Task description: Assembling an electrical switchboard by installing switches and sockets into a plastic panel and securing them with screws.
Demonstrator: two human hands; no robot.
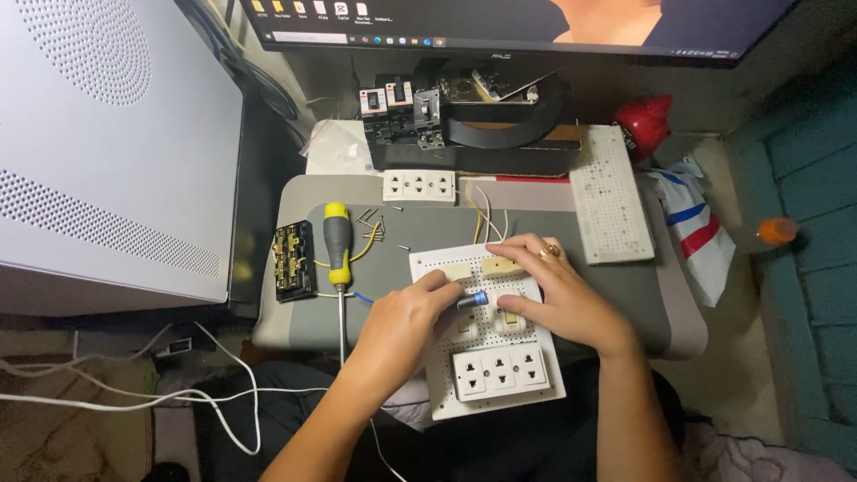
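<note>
Yellow-handled screwdriver (338,245) lies at nine o'clock. One left hand (403,323) pinches a small blue-tipped tool (473,301) at centre; its tip is hidden. One right hand (552,293), fingers spread, presses the white perforated board (486,330), bearing one triple socket (499,370) at six o'clock.

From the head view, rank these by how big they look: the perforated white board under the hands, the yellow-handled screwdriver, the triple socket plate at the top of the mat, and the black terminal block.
1. Perforated white board
2. Yellow-handled screwdriver
3. Triple socket plate and black terminal block: they look alike, so unranked.
</note>
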